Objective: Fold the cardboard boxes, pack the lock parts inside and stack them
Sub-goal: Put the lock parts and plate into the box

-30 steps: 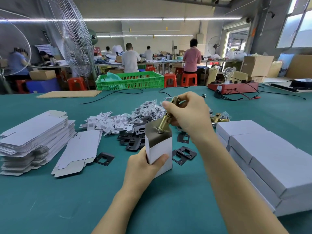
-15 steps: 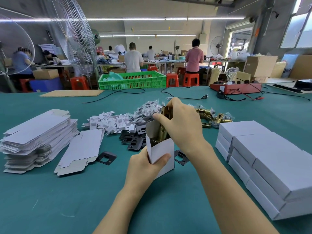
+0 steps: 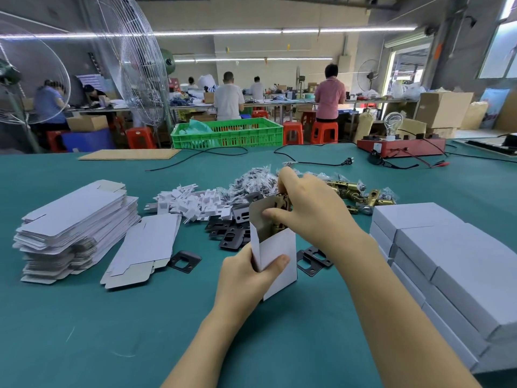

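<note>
Two bare hands meet over a small white box [image 3: 275, 256] just below the middle of the frame, standing upright on the green table [image 3: 112, 331] with its top open. The left hand [image 3: 246, 278] grips the box from the lower left, thumb curled across its front face and the other fingers hidden behind the near wall. The right hand [image 3: 305, 208] reaches in from the lower right, its fingers and thumb curled round a brass latch [image 3: 281, 208] that stands partly inside the open top, with the brown inner flap rising beside it. Along the right edge sits a stack of closed white boxes [image 3: 447, 256], several layers high. Black strike plates [image 3: 232, 233] lie on the table just behind and on either side of the held box, one alone at centre left. Left of these lies a small pile of flat box blanks [image 3: 142, 247], and at the left of the frame a much taller stack of flat blanks [image 3: 75, 219]. Further back, across the middle of the frame, are a heap of white plastic pieces [image 3: 193, 203], a heap of small clear bags [image 3: 251, 180] and, to the right, loose brass latches [image 3: 361, 191]. Beyond them black cables cross the table, with a green crate [image 3: 226, 134] at its far edge and a red box [image 3: 400, 147] at upper right.
</note>
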Demonstrator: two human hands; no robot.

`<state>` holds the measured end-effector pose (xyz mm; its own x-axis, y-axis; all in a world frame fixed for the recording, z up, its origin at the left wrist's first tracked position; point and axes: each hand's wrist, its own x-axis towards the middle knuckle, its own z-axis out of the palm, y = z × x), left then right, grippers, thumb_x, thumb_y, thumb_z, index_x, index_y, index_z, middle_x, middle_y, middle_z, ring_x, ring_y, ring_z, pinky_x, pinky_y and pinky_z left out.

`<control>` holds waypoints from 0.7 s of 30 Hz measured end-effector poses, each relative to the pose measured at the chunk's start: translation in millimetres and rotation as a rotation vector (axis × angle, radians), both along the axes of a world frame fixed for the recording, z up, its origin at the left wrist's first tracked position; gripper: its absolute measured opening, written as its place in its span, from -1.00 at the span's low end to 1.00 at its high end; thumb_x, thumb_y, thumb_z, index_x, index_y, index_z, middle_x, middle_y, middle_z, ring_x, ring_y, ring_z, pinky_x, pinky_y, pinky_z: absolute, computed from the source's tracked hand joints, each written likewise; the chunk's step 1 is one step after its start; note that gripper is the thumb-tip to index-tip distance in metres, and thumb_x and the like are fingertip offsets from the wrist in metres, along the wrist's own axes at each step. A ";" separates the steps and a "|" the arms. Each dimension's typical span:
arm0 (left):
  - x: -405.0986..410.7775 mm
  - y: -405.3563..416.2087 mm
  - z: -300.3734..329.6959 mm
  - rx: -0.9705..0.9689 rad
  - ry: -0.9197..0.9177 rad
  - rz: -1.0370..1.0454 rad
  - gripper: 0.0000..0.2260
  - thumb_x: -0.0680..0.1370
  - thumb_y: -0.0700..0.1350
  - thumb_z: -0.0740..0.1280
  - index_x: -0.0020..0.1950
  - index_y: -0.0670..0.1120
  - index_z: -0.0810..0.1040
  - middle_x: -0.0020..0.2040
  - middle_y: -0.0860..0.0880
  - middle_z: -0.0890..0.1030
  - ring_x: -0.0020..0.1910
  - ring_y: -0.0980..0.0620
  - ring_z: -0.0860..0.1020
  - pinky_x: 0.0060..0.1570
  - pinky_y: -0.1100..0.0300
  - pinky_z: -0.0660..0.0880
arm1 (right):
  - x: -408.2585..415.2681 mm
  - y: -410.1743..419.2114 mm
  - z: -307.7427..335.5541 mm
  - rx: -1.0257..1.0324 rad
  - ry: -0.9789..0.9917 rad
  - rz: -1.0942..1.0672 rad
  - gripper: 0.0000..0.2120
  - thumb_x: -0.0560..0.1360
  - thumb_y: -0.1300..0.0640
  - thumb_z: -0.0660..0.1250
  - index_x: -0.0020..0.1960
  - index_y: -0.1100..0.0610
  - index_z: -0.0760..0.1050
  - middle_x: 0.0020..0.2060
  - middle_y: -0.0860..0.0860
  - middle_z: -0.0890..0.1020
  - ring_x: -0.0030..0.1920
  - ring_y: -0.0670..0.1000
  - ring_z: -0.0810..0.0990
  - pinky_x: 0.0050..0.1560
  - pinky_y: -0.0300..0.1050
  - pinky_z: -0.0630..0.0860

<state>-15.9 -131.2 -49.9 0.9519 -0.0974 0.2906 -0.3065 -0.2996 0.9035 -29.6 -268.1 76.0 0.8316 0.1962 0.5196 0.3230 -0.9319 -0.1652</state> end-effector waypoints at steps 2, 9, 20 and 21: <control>-0.5 0.4 0.1 0.000 -0.005 -0.001 -0.87 0.43 0.05 0.50 -0.13 0.19 0.57 -0.23 0.28 0.65 -0.22 0.26 0.59 -0.35 0.44 0.43 | 0.1 0.6 1.2 -0.016 0.035 0.008 -0.64 0.50 -0.06 0.36 -0.06 0.17 0.27 -0.29 0.04 0.41 -0.16 0.08 0.31 -0.25 0.01 0.34; 0.1 0.1 -2.0 0.025 -0.045 0.018 -0.87 0.45 0.05 0.49 -0.20 0.14 0.56 -0.29 0.16 0.64 -0.31 0.15 0.55 -0.34 0.32 0.42 | 3.9 -11.9 2.1 0.040 0.089 0.069 -0.91 0.50 0.24 0.29 -0.04 0.23 0.54 -0.13 0.11 0.58 -0.20 0.05 0.46 -0.11 -0.01 0.48; -0.6 1.0 -0.1 -0.008 -0.027 0.022 -0.88 0.46 0.03 0.50 -0.08 0.07 0.63 -0.18 0.23 0.68 -0.18 0.22 0.63 -0.22 0.24 0.56 | 11.8 -66.5 -8.2 0.379 0.191 -0.134 -0.90 0.49 0.08 0.41 -0.10 0.12 0.57 -0.19 0.00 0.61 -0.17 -0.03 0.54 -0.24 -0.23 0.39; 0.1 1.4 -0.7 -0.008 -0.021 0.020 -0.89 0.45 0.03 0.51 -0.08 0.09 0.62 -0.18 0.27 0.67 -0.17 0.25 0.62 -0.22 0.30 0.54 | 13.2 -73.5 -13.1 0.381 0.227 -0.191 -0.92 0.49 0.10 0.40 -0.09 0.11 0.55 -0.17 0.01 0.60 -0.15 -0.01 0.53 -0.26 -0.21 0.38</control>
<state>-15.9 -129.8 -50.7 0.9472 -0.0760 0.3115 -0.3197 -0.2986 0.8992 -16.3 -341.7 63.0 0.9348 -0.1404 0.3263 0.0683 -0.8304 -0.5529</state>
